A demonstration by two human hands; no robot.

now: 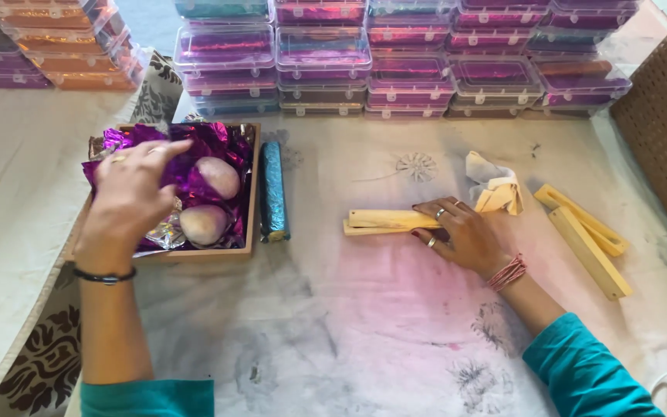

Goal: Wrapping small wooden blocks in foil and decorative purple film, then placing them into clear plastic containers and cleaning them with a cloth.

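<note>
A: Left hand (pixel 129 202) open, flat on foil (pixel 194 158) in tray (pixel 252 193); right hand (pixel 461 232) open, pressing mould (pixel 387 222).

B: I'd flag foil tearing, balls (pixel 210 201) rolling under that palm.

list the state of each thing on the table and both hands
left hand: open, reaching onto the purple foil
right hand: flat, resting on the wooden mould
purple foil: crumpled, spread in the tray
wooden tray: holding foil and two balls
pale balls: unwrapped, lying on the foil
blue foil roll: wrapped, beside the tray
wooden mould: closed, lying flat
clear boxes: lidded, stacked
</note>
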